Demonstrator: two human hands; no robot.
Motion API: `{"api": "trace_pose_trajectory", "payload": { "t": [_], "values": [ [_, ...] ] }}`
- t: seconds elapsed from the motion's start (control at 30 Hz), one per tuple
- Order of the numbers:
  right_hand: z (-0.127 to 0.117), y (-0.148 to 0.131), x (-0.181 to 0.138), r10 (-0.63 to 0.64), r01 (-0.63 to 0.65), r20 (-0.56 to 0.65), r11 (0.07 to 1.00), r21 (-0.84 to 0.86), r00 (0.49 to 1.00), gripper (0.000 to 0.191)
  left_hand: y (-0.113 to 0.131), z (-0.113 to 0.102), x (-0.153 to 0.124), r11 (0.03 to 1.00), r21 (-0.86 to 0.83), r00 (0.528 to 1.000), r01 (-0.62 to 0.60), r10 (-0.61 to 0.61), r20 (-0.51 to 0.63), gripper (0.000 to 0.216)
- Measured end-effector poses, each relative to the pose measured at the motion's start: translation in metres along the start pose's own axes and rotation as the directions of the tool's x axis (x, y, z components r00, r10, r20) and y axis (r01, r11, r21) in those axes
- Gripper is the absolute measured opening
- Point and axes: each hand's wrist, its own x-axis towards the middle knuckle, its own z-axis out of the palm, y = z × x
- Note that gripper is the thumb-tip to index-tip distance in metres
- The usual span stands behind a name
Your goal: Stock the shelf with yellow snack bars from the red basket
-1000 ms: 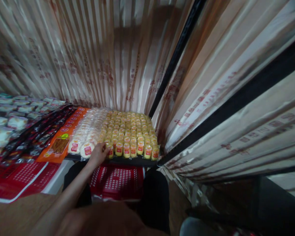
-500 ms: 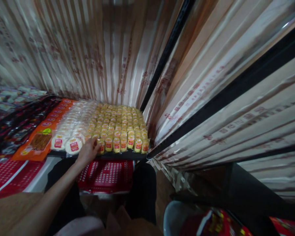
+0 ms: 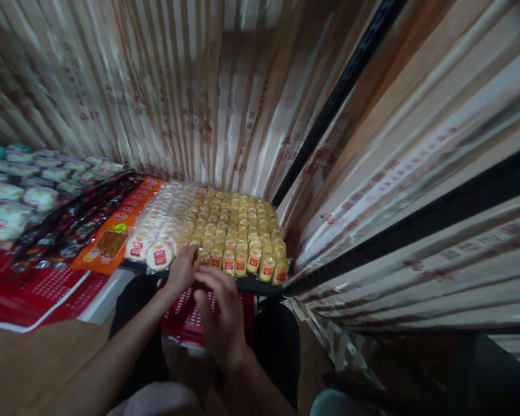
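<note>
Small yellow wrapped snack packs (image 3: 241, 261) stand in close rows on a dark shelf. At the front left of these rows is my left hand (image 3: 183, 271), its fingers bent together; whatever they grip is hidden. My right hand (image 3: 222, 309) hangs just in front of the shelf edge, thumb apart from the fingers, which point left toward my left fingertips. Nothing shows in it. Round white wrapped packs (image 3: 159, 254) lie in rows left of the yellow ones, beside my left wrist.
An orange snack bag (image 3: 106, 242), dark glossy packets (image 3: 78, 214) and white packets (image 3: 39, 196) lie further left. A red basket (image 3: 184, 315) sits below the shelf between my knees. Pleated printed sheeting (image 3: 190, 104) hangs behind, with a black post (image 3: 333, 104) at the right.
My right hand has come into view and risen beside my left hand. The view has swung left, so the shelf appears further right. My left hand stays by the front yellow packs.
</note>
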Motion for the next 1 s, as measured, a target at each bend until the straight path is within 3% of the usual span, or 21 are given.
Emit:
{"api": "trace_pose_trajectory", "payload": {
  "t": [0.13, 0.23, 0.33, 0.43, 0.77, 1.0],
  "values": [
    [0.0, 0.056, 0.052, -0.044, 0.017, -0.174, 0.988, -0.153, 0.984, 0.034, -0.005, 0.012, -0.007, 0.995, -0.076, 0.983, -0.059, 0.044, -0.18, 0.038],
    [0.002, 0.084, 0.058, -0.294, 0.134, -0.217, 0.826, -0.548, 0.931, 0.036, -0.009, 0.021, -0.015, 0.99, -0.131, 0.966, -0.06, 0.025, -0.257, 0.027],
    [0.006, 0.095, 0.061, -0.401, 0.188, -0.141, 0.676, -0.712, 0.905, 0.039, -0.008, 0.026, -0.022, 0.99, -0.138, 0.965, -0.024, -0.014, -0.263, 0.014],
    [0.008, 0.099, 0.066, -0.425, 0.212, -0.088, 0.608, -0.765, 0.901, 0.04, -0.005, 0.031, -0.023, 0.985, -0.172, 0.965, -0.007, -0.038, -0.259, 0.011],
    [0.011, 0.112, 0.068, -0.449, 0.2, -0.084, 0.548, -0.812, 0.89, 0.041, -0.003, 0.037, -0.018, 0.976, -0.217, 0.961, 0.008, -0.068, -0.269, 0.014],
    [0.016, 0.105, 0.077, -0.52, 0.233, -0.084, 0.513, -0.826, 0.85, 0.038, -0.012, 0.04, -0.014, 0.964, -0.25, 0.951, -0.084, 0.003, -0.31, 0.017]
  ]
}}
